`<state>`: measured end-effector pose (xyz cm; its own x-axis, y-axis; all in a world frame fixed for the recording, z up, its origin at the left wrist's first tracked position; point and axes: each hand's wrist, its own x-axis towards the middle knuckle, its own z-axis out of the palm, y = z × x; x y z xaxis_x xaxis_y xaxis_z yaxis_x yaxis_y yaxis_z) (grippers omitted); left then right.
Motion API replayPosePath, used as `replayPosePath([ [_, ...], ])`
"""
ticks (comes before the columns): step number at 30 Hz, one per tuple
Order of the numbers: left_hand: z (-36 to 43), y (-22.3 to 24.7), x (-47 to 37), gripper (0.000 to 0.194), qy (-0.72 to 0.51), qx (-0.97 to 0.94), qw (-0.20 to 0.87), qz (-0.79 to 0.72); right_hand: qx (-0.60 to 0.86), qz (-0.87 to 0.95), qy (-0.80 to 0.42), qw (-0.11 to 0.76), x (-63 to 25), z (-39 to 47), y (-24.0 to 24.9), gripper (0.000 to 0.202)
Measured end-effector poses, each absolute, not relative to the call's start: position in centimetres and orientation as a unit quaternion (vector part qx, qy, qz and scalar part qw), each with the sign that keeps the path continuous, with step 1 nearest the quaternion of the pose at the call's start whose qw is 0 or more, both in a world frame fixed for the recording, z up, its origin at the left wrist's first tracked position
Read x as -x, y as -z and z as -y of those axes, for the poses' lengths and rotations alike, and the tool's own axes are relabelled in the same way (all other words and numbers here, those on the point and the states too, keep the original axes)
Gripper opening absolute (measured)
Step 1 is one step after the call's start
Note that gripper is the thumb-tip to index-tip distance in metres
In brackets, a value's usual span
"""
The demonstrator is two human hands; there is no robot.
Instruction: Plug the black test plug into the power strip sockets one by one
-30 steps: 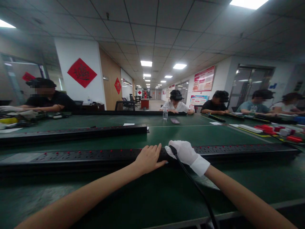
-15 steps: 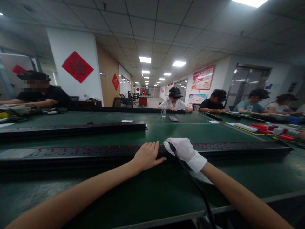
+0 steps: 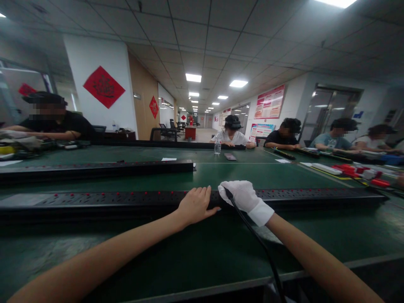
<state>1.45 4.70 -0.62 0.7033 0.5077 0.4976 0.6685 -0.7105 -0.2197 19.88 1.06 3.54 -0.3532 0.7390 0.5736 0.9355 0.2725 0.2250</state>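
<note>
A long black power strip (image 3: 104, 201) with red dots and dark slots lies across the green table. My left hand (image 3: 195, 205), bare, spans its middle, fingers bent over the far edge and thumb along the front side. To the right of it, my right hand (image 3: 241, 198), in a white glove, is closed around the black end of a cable (image 3: 257, 237), held over the same strip. The cable runs down past the table's front edge. Whatever lies beneath the gloved fingers is hidden.
A shorter-looking black strip (image 3: 151, 167) lies behind at the left. Farther back are a clear bottle (image 3: 217, 145), a small patterned item (image 3: 230, 157) and white papers. Red and white parts (image 3: 353, 170) lie at the right. Several people sit around the table.
The view has shifted very slightly. Both hands keep nearly the same place on the strip, and the cable end is still in my right hand.
</note>
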Motion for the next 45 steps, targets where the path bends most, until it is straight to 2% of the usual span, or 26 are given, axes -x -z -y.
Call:
replayPosePath([
  [8,-4.5,0.6,-1.5,0.072,0.206,0.898,0.199,0.334,0.551,0.717,0.225,0.362,-20.9,-0.7,-6.3,0.034],
  [10,-4.6,0.6,-1.5,0.072,0.207,0.899,0.199,0.331,0.547,0.738,0.182,0.351,-20.7,-0.8,-6.4,0.034],
  [17,-4.7,0.6,-1.5,0.066,0.215,0.900,0.196,0.325,0.523,0.823,0.125,0.184,-18.7,-2.8,-5.0,0.029],
  [20,-4.7,0.5,-1.5,0.059,0.214,0.901,0.198,0.323,0.517,0.831,0.131,0.158,-18.1,-3.2,-5.4,0.028],
  [26,-4.5,0.4,-1.4,0.059,0.212,0.902,0.198,0.321,0.542,0.822,0.138,0.107,-17.2,-3.4,-6.0,0.027],
  [45,-4.4,0.2,-1.3,0.063,0.193,0.899,0.197,0.340,0.551,0.791,0.146,0.222,-17.1,-2.6,-4.0,0.033],
])
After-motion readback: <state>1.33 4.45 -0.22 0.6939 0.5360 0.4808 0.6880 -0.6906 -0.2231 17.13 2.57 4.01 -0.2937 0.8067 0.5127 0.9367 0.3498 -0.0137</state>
